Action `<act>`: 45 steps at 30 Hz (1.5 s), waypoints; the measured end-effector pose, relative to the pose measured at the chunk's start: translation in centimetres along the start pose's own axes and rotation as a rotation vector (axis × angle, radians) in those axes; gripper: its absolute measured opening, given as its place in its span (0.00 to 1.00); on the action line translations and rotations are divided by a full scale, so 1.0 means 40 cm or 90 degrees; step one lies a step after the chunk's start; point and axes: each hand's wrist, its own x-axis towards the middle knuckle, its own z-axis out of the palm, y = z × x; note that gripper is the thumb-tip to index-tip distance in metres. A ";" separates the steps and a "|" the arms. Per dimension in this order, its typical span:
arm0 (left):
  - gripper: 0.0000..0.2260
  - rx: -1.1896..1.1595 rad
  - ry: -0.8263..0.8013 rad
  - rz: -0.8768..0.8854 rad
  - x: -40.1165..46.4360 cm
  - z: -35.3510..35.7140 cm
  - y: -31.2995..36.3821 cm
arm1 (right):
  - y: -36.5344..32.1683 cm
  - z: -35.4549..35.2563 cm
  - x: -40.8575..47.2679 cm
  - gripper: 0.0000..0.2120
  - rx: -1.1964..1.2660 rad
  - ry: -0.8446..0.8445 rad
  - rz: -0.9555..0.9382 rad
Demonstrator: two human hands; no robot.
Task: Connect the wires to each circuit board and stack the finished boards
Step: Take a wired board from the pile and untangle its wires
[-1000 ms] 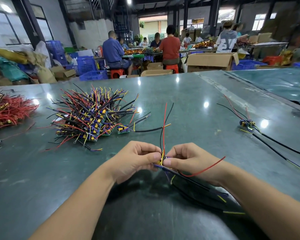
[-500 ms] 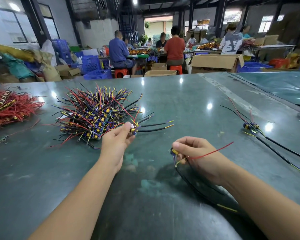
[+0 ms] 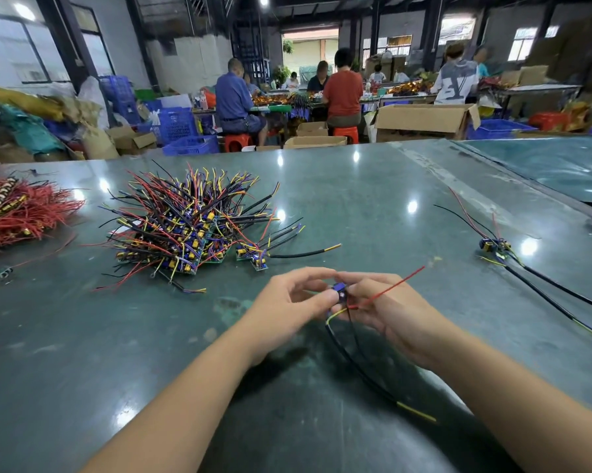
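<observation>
The circuit board point(image 3: 338, 291) is sitting pinched between both hands above the near middle of the worktop point(image 3: 373, 206). My left hand point(image 3: 287, 302) is gripping its edge; my right hand point(image 3: 386, 308) is holding it along with the red wire point(image 3: 390, 290). Half a second ago the hands were apart, the left reaching at the pile of boards point(image 3: 185, 227) toward the far left. They are meeting again, so I judge another connection is starting. The finished boards point(image 3: 494, 245) are lying near the right edge.

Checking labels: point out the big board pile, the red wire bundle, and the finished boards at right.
Board pile point(image 3: 188, 230), head view, middle of heap.
Red wire bundle point(image 3: 21, 213), head view, centre.
Finished boards point(image 3: 494, 245), head view, blue parts.
</observation>
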 end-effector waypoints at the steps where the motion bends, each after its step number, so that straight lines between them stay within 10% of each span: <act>1: 0.13 -0.004 -0.006 -0.009 0.001 -0.003 -0.001 | 0.002 0.005 -0.004 0.18 -0.015 -0.001 0.003; 8: 0.14 -0.023 0.112 -0.005 0.017 -0.022 -0.016 | 0.004 -0.016 0.004 0.17 -0.368 0.134 -0.172; 14: 0.10 -0.114 0.324 -0.004 0.034 -0.045 -0.017 | -0.009 -0.023 -0.012 0.16 -0.319 0.180 -0.373; 18: 0.11 -0.254 0.332 0.005 0.033 -0.036 -0.003 | 0.016 0.014 -0.021 0.14 -0.293 -0.016 -0.229; 23: 0.10 -0.439 0.175 -0.002 0.013 -0.018 0.026 | 0.055 0.044 -0.010 0.08 -0.249 -0.012 -0.087; 31: 0.05 -0.309 0.140 -0.009 -0.001 0.021 0.025 | 0.056 0.033 -0.002 0.09 -0.305 0.038 -0.266; 38: 0.07 0.140 0.286 0.058 0.005 0.008 -0.001 | 0.070 0.034 0.001 0.15 -0.421 0.079 -0.248; 45: 0.07 0.154 0.343 0.072 0.001 0.010 0.006 | 0.075 0.041 0.000 0.09 -0.310 0.054 -0.217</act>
